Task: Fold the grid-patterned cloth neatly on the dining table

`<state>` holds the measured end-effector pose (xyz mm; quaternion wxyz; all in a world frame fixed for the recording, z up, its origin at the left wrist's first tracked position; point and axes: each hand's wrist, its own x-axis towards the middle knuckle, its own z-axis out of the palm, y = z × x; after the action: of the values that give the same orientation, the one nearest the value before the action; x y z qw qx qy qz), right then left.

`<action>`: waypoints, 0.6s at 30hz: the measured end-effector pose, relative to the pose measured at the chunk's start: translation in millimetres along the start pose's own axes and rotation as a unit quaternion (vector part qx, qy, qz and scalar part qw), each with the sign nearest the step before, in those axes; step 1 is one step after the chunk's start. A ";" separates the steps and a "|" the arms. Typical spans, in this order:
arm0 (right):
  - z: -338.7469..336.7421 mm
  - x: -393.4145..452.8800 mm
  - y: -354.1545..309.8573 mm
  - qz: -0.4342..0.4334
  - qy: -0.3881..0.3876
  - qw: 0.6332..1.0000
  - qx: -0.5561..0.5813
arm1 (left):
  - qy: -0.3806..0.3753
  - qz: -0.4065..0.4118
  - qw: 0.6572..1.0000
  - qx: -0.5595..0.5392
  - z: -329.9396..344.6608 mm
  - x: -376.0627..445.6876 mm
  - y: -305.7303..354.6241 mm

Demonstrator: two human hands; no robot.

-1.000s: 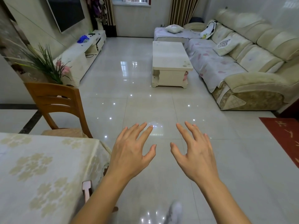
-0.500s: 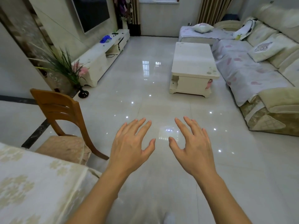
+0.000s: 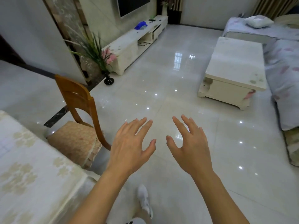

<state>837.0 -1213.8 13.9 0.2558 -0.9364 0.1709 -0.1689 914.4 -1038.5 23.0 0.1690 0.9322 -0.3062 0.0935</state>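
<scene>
While both hands hover empty over the floor right of the surface (image 3: 29, 167), left hand (image 3: 131, 146) and right hand (image 3: 191, 147) fingers spread, no grid-patterned cloth is in view; folding not started.

Home living room, sofa (image 3: 284, 65), TV (image 3: 131, 4), coffee table (image 3: 236, 62)
</scene>
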 end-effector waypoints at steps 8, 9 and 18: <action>60.2 122.1 -13.9 -0.034 -0.034 0.999 -0.019 | 0.002 0.001 1.000 0.028 30.8 89.7 -77.9; 67.3 139.5 -17.4 -0.033 -0.042 0.998 -0.017 | 0.000 -0.004 0.999 0.032 32.8 104.5 -89.7; 117.1 274.5 -54.2 -0.048 -0.035 0.998 -0.015 | -0.002 -0.030 0.999 0.034 40.0 226.8 -175.4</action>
<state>1139.7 -1232.2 10.7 0.2392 -0.9526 0.1190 -0.1455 1203.3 -1043.2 3.7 0.1391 0.9464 -0.2750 0.0967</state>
